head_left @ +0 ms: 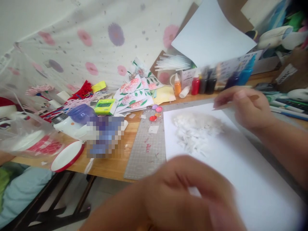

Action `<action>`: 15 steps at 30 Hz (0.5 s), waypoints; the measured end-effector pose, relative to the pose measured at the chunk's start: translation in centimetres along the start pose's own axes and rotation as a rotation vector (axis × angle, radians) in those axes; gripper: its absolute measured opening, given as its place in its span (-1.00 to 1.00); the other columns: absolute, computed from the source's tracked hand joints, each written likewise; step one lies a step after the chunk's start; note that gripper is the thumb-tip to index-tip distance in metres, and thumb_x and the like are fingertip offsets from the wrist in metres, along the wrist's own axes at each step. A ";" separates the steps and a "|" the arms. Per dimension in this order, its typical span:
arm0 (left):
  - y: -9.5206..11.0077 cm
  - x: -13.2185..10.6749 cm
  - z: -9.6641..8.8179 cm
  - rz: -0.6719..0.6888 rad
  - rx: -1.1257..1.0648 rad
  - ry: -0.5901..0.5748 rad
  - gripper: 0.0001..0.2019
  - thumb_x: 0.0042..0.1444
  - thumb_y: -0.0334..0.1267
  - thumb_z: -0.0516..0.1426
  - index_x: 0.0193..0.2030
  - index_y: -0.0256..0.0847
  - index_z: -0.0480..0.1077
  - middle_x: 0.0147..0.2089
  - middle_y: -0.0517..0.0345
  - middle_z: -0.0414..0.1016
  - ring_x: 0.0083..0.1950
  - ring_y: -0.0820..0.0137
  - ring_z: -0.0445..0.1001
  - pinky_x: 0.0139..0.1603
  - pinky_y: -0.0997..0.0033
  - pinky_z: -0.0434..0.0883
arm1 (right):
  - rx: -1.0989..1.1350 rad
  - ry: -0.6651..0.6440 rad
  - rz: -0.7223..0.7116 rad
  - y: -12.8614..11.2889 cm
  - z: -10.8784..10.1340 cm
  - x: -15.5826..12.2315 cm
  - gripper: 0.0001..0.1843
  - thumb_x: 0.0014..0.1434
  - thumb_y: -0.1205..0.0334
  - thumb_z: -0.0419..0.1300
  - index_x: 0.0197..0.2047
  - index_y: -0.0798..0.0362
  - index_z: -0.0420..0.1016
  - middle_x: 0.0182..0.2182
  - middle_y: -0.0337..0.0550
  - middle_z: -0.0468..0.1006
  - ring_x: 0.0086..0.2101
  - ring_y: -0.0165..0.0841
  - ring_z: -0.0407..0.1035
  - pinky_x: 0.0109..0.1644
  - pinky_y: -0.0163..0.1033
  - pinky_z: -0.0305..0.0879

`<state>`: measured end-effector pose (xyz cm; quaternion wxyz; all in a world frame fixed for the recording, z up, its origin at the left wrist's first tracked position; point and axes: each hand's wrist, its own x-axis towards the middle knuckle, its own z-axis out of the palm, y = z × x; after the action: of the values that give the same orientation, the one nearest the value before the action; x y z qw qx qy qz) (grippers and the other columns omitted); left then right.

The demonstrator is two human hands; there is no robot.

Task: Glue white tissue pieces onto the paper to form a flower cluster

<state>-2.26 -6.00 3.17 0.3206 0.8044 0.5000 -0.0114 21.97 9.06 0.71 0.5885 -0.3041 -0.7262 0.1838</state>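
Observation:
My right hand is closed in a pinch over the upper right of a white sheet of paper. A thin brown, stick-like tool shows in its grip; blur hides its exact kind. On the paper lies a cluster of small whitish pieces, just left of that hand. My left hand is large and blurred at the bottom, in front of the paper, with its fingers curled. A small white patch shows between its fingers and thumb; whether it is held or is the paper behind, I cannot tell.
Under the paper is a grey cutting mat. Paint bottles line the back. Flower pictures, a yellow-green packet and a red-rimmed white lid lie to the left. Pens lie at the right.

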 end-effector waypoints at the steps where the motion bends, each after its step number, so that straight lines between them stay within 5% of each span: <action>1: 0.0 1.9 -1.5 0.039 -0.051 0.079 -0.53 -0.01 0.15 -0.20 -0.67 -0.14 0.17 -0.65 0.16 0.13 -0.55 0.43 0.24 -0.63 0.43 0.16 | 0.036 -0.024 0.003 0.2 0.0 -0.1 -0.56 0.15 -0.06 -0.07 -0.42 0.09 0.43 -0.54 -0.09 0.42 -0.48 -0.42 0.33 -0.42 -0.27 0.29; 4: -0.1 6.5 -5.0 0.130 -0.264 0.412 -0.61 0.07 -0.03 -0.13 -0.66 -0.21 -0.07 -0.64 0.25 -0.04 -0.61 0.52 0.04 -0.61 0.46 0.09 | 0.092 -0.108 0.032 0.8 0.0 -0.2 -0.56 0.15 -0.08 -0.11 -0.35 0.06 0.42 -0.47 -0.12 0.38 -0.43 -0.40 0.29 -0.41 -0.27 0.30; 6: -0.4 8.3 -6.0 0.125 -0.160 0.379 -0.62 0.05 -0.10 -0.06 -0.67 -0.22 -0.08 -0.65 0.29 -0.09 -0.62 0.54 -0.01 -0.63 0.47 0.01 | 0.105 -0.138 0.076 0.8 0.0 -0.2 -0.52 0.13 -0.14 -0.12 -0.32 0.04 0.43 -0.48 -0.15 0.34 -0.44 -0.40 0.25 -0.43 -0.28 0.30; 9: -1.2 9.8 -6.1 0.167 0.046 0.358 -0.75 0.04 -0.17 -0.01 -0.60 -0.21 0.18 -0.62 0.30 0.15 -0.57 0.52 0.14 -0.59 0.49 0.05 | 0.149 -0.211 0.173 0.3 0.1 -0.1 -0.45 0.09 -0.21 -0.14 -0.30 0.04 0.44 -0.59 -0.21 0.24 -0.53 -0.43 0.18 -0.55 -0.32 0.24; 12: -2.6 11.0 -5.8 0.218 0.092 0.403 -0.85 0.06 -0.21 0.00 -0.34 -0.13 0.36 -0.41 0.27 0.37 -0.38 0.47 0.32 -0.45 0.50 0.21 | 0.155 -0.326 0.223 -0.3 0.2 -0.1 -0.41 0.09 -0.23 -0.17 -0.28 0.08 0.44 -0.67 -0.23 0.23 -0.58 -0.44 0.16 -0.57 -0.32 0.21; 15: -4.1 11.8 -5.5 0.349 0.180 0.410 -0.82 0.09 -0.24 0.00 -0.31 -0.19 0.41 -0.31 0.17 0.41 -0.25 0.41 0.34 -0.26 0.45 0.26 | 0.132 -0.357 0.207 -0.4 0.4 -0.2 -0.42 0.11 -0.20 -0.16 -0.25 0.10 0.43 -0.64 -0.20 0.33 -0.58 -0.46 0.16 -0.55 -0.33 0.19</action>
<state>-1.39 7.50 1.43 0.1373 0.8890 0.4053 0.1627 21.53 8.61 0.72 0.4472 -0.3005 -0.7702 0.3414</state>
